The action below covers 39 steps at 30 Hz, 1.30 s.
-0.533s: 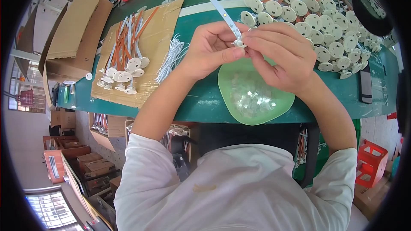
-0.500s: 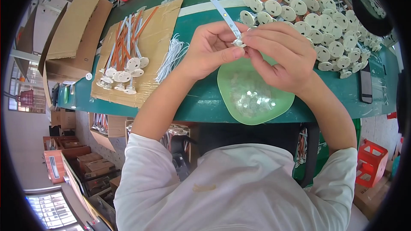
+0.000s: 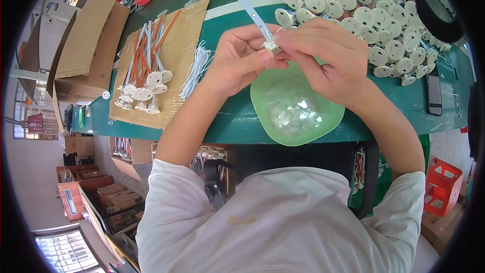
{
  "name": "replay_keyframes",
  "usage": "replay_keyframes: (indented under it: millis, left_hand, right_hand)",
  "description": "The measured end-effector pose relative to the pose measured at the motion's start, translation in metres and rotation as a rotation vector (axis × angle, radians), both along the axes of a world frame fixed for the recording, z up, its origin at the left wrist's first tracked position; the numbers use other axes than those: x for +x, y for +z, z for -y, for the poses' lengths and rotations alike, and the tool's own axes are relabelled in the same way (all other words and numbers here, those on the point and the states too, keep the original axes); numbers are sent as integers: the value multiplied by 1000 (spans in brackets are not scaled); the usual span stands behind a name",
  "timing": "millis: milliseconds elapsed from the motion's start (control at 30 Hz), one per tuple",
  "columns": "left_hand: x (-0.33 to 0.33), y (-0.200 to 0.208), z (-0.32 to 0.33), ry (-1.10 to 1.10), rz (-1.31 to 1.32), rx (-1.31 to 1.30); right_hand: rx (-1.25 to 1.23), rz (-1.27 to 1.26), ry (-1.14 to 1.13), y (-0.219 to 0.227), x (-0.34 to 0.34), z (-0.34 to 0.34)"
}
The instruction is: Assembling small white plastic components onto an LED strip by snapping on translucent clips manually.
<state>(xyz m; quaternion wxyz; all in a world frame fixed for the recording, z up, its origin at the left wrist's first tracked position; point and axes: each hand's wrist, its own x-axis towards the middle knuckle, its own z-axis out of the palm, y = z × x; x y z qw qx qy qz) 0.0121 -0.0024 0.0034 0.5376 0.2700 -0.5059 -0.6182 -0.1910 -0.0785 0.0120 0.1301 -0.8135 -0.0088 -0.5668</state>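
Over the far rim of the green plastic bowl (image 3: 262, 107), the left hand (image 3: 236, 60) has thumb and fingers closed on the white end fitting (image 3: 273, 47) of a pale LED strip (image 3: 243, 3). The right hand's (image 3: 329, 53) fingertips pinch at that fitting; whether they hold a separate piece cannot be told. Gripping so near the end probably steadies it, leaving the strip's length free beyond the bowl. Left of the bowl, white wires (image 3: 195, 75) lie bundled, likely for easy reach; right and beyond it, disc-ended strips (image 3: 395, 49) are heaped, presumably clear of the working hands.
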Motion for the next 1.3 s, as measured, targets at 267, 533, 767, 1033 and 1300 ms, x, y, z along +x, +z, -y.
replay_keyframes:
  millis: [267, 533, 767, 1033, 1300]
  left_hand:
    - [-7, 0, 7, 344, 102, -177]
    - [-3, 3, 8, 593, 182, -102]
    - [-5, 1, 9, 565, 177, -88]
    - [-6, -2, 11, 527, 196, -69]
    - [-6, -4, 13, 540, 217, -41]
  right_hand:
    - [-11, 59, -257, 4, 9, -4]
    - [79, -693, 75, -7, -7, 0]
    - [151, -927, 203, -9, -6, -3]
    - [122, -1053, 153, -8, -7, -5]
    - [79, -1015, 150, -11, -10, -5]
